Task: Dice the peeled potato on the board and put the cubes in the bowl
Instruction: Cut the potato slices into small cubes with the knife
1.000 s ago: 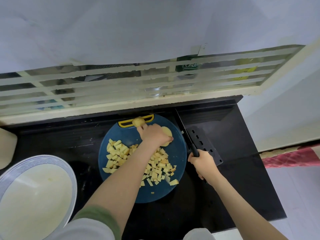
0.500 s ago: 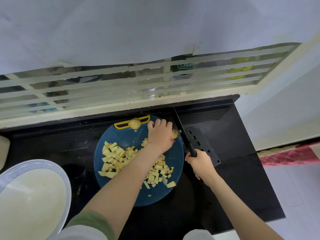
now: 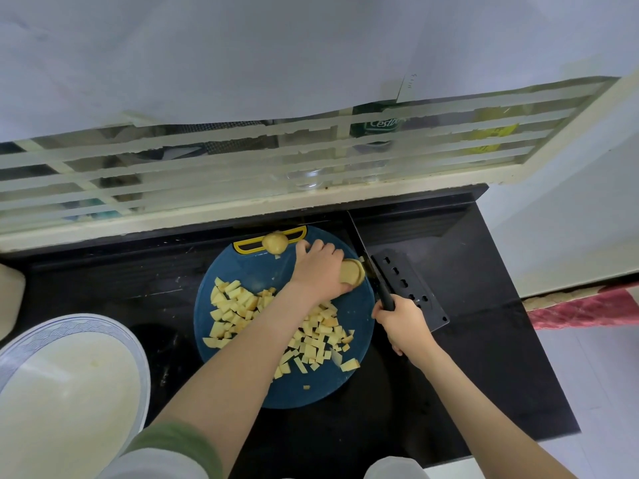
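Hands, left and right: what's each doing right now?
Left hand: holds the potato piece on the board.
Right hand: grips the knife handle.

Bowl (image 3: pixel 65 385) left of board (image 3: pixel 242 271), cubes (image 3: pixel 311 337) on board

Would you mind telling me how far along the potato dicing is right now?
Done: a heap of cubes lies on the blue board. In hand: the left hand holds a potato piece at the board's right side, and the right hand grips the knife beside it. Left: dicing that piece and the small chunk by the board's yellow handle, then moving everything into the white bowl, which shows no cubes.
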